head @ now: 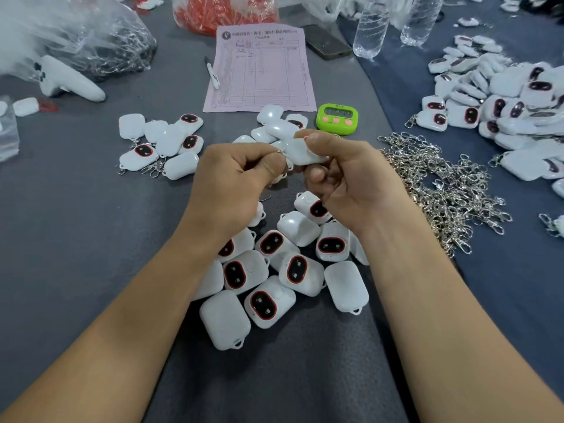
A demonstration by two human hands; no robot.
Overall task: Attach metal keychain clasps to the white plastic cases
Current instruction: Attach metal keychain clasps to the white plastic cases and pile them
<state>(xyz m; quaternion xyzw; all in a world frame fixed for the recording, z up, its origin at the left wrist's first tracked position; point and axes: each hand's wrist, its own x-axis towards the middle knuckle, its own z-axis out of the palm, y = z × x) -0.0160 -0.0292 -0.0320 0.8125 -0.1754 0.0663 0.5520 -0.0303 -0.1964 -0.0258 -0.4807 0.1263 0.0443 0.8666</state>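
Note:
My right hand [345, 178] grips a white plastic case [302, 154] between thumb and fingers, held above the table centre. My left hand [235, 178] pinches a metal keychain clasp [282, 164] against the case's left end; most of the clasp is hidden by my fingers. Several loose white cases [274, 270] with red-rimmed black windows lie in a pile under my wrists. A heap of silver clasps [439, 184] lies to the right of my right hand.
Cases with clasps on them [161, 148] lie at the left, and a big pile of cases [503, 102] at the right. Behind my hands are a green timer [336, 117], a pink form [262, 68], a pen [212, 73], a phone [326, 41], two bottles [370, 29] and plastic bags [76, 35].

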